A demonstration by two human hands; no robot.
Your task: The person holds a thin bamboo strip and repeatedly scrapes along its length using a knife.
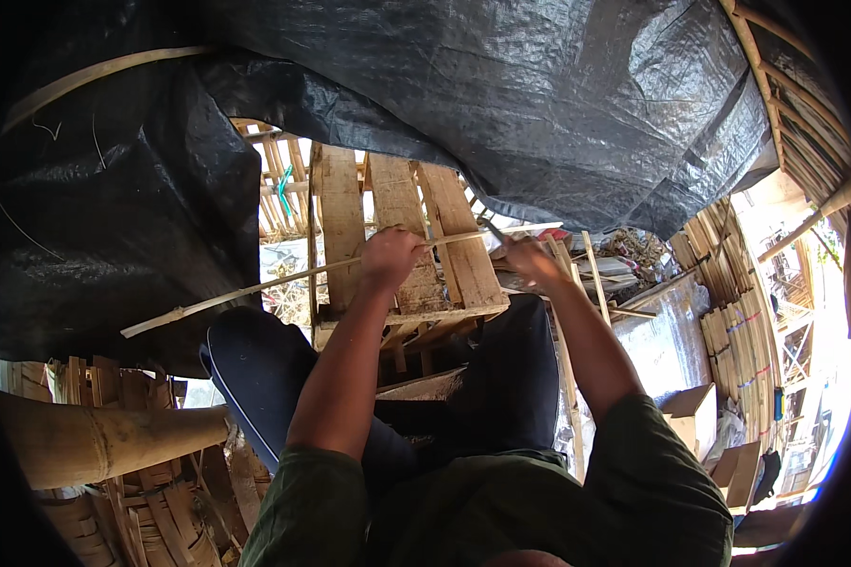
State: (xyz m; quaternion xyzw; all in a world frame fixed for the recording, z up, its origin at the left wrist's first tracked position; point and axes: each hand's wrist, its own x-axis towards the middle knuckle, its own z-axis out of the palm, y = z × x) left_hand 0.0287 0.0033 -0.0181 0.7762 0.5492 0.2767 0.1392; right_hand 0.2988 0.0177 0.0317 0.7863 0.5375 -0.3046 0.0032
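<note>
A long, pale bamboo strip (265, 286) slants across in front of me, its left end lower and its right end higher. My left hand (393, 255) is closed around it, above a slatted wooden bench (394, 189). To the right, my right hand (533, 263) is closed on a knife, whose handle is hidden in my fingers. The dark knife blade (491, 230) points up and to the left, close to the strip's right part. Whether the blade touches the strip, I cannot tell. The bench stands between my knees.
Black plastic sheeting (577, 85) hangs over the far side and the left. A thick bamboo pole (113, 444) lies at lower left, near split bamboo pieces (151, 510). Bundled bamboo slats (742, 350) and a cardboard box (692, 416) stand at right.
</note>
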